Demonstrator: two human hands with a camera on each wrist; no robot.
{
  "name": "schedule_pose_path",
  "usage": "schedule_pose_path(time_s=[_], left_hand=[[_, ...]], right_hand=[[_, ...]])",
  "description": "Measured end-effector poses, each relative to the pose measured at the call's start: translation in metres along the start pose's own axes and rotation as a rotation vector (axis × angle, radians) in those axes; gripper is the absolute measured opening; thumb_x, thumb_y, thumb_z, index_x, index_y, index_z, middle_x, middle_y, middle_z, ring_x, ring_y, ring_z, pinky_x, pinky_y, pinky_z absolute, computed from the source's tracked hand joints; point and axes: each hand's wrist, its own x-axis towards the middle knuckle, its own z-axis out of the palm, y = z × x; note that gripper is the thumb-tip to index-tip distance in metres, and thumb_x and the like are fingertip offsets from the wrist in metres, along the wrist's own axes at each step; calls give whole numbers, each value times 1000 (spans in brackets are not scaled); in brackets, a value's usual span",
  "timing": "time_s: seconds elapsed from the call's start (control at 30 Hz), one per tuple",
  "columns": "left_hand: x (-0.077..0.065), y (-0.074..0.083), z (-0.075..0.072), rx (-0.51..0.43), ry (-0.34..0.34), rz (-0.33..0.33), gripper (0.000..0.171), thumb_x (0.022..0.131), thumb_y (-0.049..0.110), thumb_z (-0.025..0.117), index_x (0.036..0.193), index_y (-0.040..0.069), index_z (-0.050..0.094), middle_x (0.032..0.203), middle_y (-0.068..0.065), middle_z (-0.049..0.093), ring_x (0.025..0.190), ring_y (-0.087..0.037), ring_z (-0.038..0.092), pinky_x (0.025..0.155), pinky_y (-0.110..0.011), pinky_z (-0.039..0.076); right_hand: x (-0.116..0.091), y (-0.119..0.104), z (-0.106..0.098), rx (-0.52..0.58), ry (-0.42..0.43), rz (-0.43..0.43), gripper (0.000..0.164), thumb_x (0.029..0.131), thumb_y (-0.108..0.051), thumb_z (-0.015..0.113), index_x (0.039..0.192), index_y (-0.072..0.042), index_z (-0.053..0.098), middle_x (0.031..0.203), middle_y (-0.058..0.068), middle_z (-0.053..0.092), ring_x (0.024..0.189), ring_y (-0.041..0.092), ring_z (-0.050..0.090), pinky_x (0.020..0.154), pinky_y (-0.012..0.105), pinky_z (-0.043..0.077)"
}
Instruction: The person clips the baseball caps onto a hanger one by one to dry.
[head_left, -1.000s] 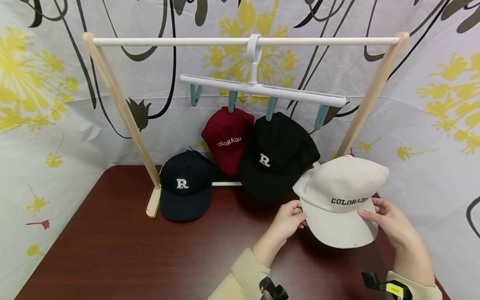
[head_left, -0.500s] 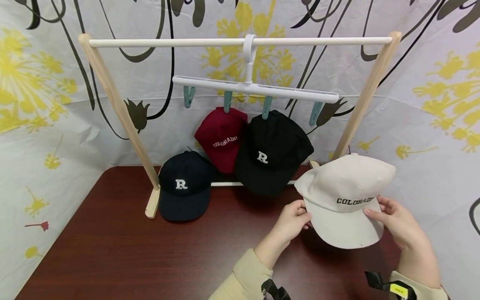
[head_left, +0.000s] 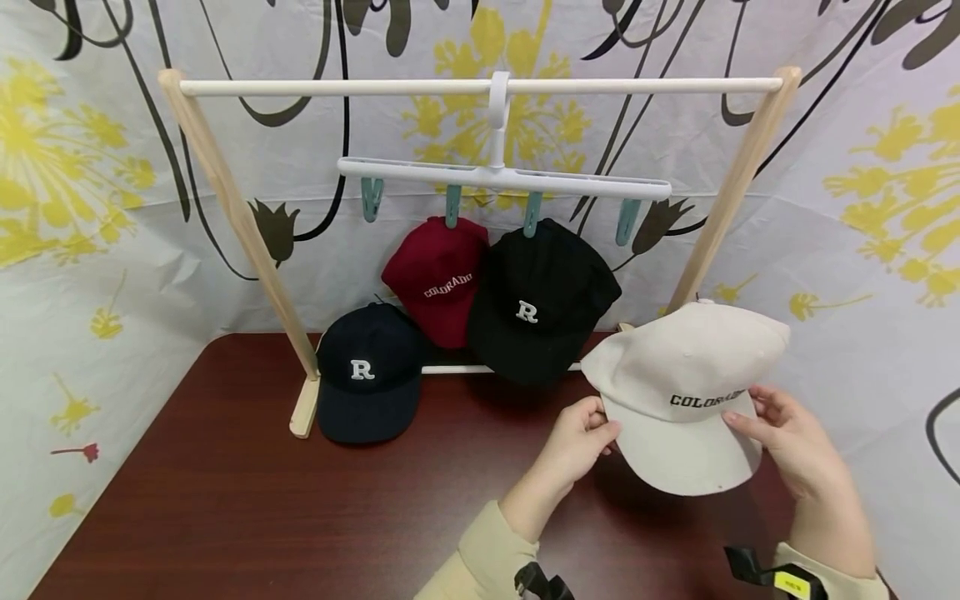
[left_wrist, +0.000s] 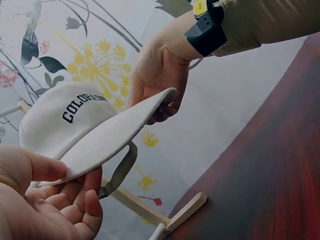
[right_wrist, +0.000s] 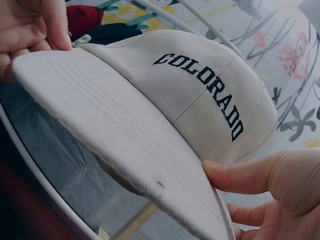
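Note:
Both hands hold a cream baseball cap (head_left: 686, 358) lettered COLORADO above the dark table, at the rack's right end. My left hand (head_left: 576, 442) pinches the left side of its brim, thumb on top and fingers beneath, as the left wrist view shows. On the brim's right side my right hand (head_left: 787, 442) grips with its thumb over the top (right_wrist: 240, 175). A red cap (head_left: 442, 287) and a black cap (head_left: 543, 308) with a white R hang from clips on the white hanger (head_left: 592, 183). The navy cap (head_left: 369, 400) rests on the table.
A wooden rack with a white top rail (head_left: 300, 87) stands at the back of the table (head_left: 247, 500). The hanger's outer clips, a left clip (head_left: 372, 198) and a right clip (head_left: 627, 221), hold nothing. Patterned cloth (head_left: 97, 292) covers the walls behind.
The cream cap moved slightly right with both hands, then a little back to the left and up. The hanger, with its clipped caps, swung slightly and now sits more level.

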Motion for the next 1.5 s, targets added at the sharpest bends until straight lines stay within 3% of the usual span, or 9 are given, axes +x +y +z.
schedule_pose_path(time_s=[0.13,0.37,0.63,0.87,1.17,1.4,1.5], left_hand=[[0,3,-6,5,13,12,4,89,-5,59,92,-3,60,76,-4,65,61,-9,54,63,-31,51],[0,7,-16,-5,19,19,5,90,-5,58,95,-4,59,78,-6,66,62,-8,53,64,-33,51],[-3,12,-26,-11,5,24,8,92,-5,57,99,-5,58,85,-9,68,66,-9,54,64,-27,48],[-5,17,-31,-7,3,24,10,93,-3,56,103,-3,58,84,-6,66,69,-9,54,65,-27,48],[-9,24,-35,-28,20,52,8,93,-5,54,101,-5,55,80,-4,62,68,-11,52,63,-24,45],[-10,30,-39,-34,45,54,6,92,-7,54,96,-3,54,76,-5,60,67,-12,51,63,-27,45],[-10,31,-41,-41,59,54,6,92,-8,54,94,-2,54,74,-5,59,66,-11,51,62,-24,45]], right_hand=[[2,-3,9,44,20,-40,48,91,4,59,128,12,29,96,-16,59,84,-1,58,70,12,46],[6,-10,20,-142,19,-24,68,95,-9,59,139,19,15,102,-17,51,87,-6,54,71,11,44],[10,-21,27,-217,-6,-27,69,96,-15,59,141,17,18,110,-5,48,91,-8,50,74,11,42],[17,-29,31,-264,-16,-34,65,95,-14,60,140,15,23,121,17,46,91,-8,48,71,12,43],[25,-43,34,-292,-39,-80,63,93,-11,62,139,15,27,108,-1,51,88,-6,52,69,15,46],[31,-52,38,-323,-63,-90,63,93,-10,63,138,16,27,118,20,49,87,-5,52,69,16,46],[33,-56,40,-335,-71,-91,63,92,-12,64,138,15,29,117,21,50,86,-4,53,69,16,46]])
